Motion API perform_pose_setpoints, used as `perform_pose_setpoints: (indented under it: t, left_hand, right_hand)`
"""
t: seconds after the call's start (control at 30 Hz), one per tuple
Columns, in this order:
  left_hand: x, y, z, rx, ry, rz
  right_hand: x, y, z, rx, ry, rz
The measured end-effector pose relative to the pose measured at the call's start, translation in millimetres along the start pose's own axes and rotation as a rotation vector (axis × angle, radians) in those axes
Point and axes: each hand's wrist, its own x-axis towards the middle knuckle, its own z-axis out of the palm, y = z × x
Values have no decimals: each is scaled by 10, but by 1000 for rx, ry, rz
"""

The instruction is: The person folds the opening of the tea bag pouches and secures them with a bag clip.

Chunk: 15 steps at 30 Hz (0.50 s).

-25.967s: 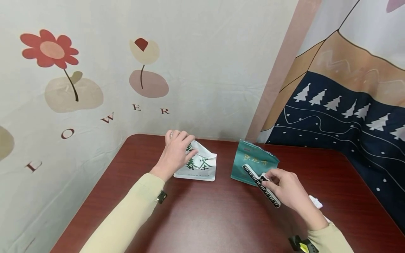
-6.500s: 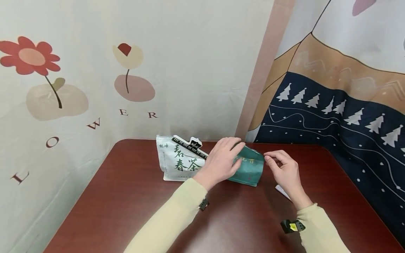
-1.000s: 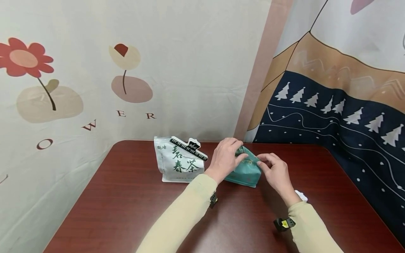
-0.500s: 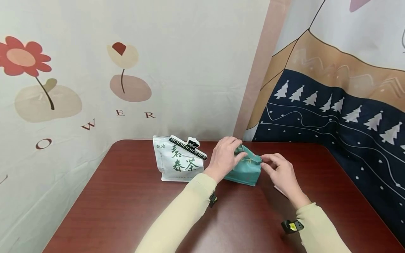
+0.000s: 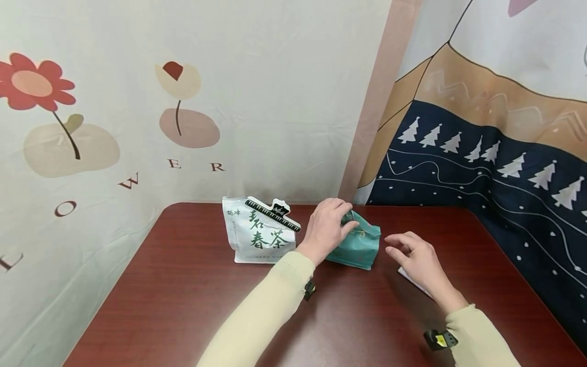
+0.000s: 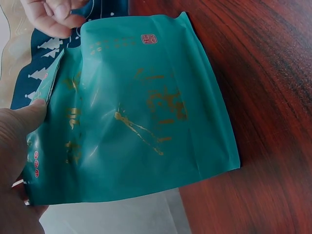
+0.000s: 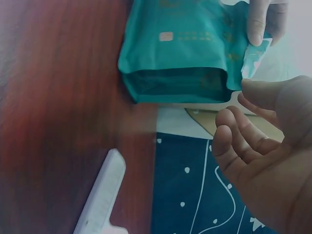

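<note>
A green foil tea bag (image 5: 357, 247) stands on the table with its top folded over. My left hand (image 5: 323, 224) holds the fold; in the left wrist view its thumb (image 6: 30, 115) presses on the folded flap. Just right of the bag, my right hand (image 5: 419, 257) has its fingers loosely bent and nothing in them. Below that hand lies a white sealing clip (image 7: 103, 192), partly hidden by it in the head view. To the left stands a white tea bag (image 5: 261, 244) with green lettering, and a black-and-white sealing clip (image 5: 275, 214) sits slanted across its top right corner.
The dark red-brown table (image 5: 192, 306) ends at a pale curtain (image 5: 275, 127) with printed flowers. On the right hangs a navy cloth (image 5: 458, 178) with white trees.
The black-and-white clip, in my right hand 26 seconds ago, is on the white bag. The green bag's top has been folded down. Just now my right hand has drawn away rightward from its corner.
</note>
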Motion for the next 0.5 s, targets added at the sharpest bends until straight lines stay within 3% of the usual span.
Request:
perform_pose_setpoints:
  t: [0.27,0.5]
  left_hand:
    - [-10,-8,12,0,10,15]
    - [-14,-1,4,-2,17,18]
  right_hand:
    - [-102,146,-48,-73,-56,-21]
    - [-181,277,-148,-97,-166,44]
